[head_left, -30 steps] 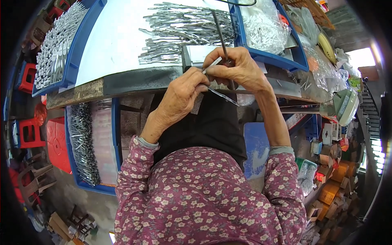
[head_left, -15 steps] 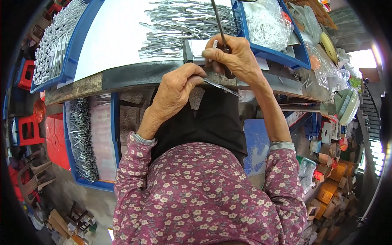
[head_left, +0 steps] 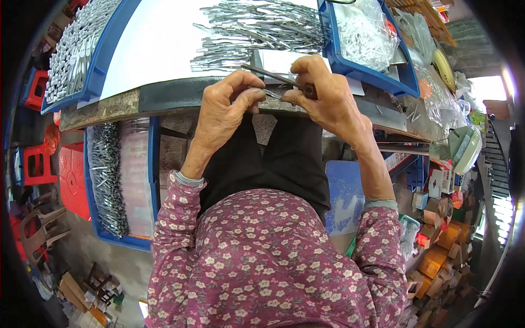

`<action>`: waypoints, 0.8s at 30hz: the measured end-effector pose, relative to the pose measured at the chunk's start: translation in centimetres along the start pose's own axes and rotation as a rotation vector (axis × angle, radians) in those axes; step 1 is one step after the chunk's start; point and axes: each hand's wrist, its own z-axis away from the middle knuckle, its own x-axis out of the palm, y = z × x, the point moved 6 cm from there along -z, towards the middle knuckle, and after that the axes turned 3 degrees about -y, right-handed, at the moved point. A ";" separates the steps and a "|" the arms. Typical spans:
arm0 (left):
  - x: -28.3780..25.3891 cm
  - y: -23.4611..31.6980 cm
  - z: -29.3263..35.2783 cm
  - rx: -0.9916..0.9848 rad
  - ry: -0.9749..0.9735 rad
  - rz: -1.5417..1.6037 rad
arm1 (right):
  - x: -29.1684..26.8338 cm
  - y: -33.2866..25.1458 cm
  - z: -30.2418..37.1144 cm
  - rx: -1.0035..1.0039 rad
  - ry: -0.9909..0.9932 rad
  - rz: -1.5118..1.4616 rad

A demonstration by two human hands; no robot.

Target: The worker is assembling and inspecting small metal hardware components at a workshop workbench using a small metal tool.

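My left hand is closed, thumb and forefinger pinching a small silver fork whose forked-looking end shows between my hands. My right hand is closed round the dark brown handle of a rod-like tool. The tool's thin dark shaft points left above the fork, and the right thumb tip reaches close to the fork; whether it touches, I cannot tell. Both hands are over the table's front edge. Beyond them lies a wide heap of slim silver metal pieces.
A blue tray of white-ended cutlery stands far left. Another blue tray at right holds small white pieces in plastic. A dark block sits at the table edge. Below left, a blue crate holds metal pieces.
The tool in my right hand has swung from pointing away to pointing left. The small white piece in my right fingers no longer shows. My hands have come closer together round the fork.
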 end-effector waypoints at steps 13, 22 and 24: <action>0.6 0.2 -0.3 -0.031 -0.069 0.084 | -0.6 -2.3 2.4 -0.305 0.094 0.289; 1.4 0.1 -0.5 0.012 -0.097 0.091 | -0.2 -2.1 3.1 -0.326 0.101 0.447; 1.6 0.0 -0.5 0.006 -0.103 0.093 | -0.1 -1.9 3.2 -0.311 0.093 0.449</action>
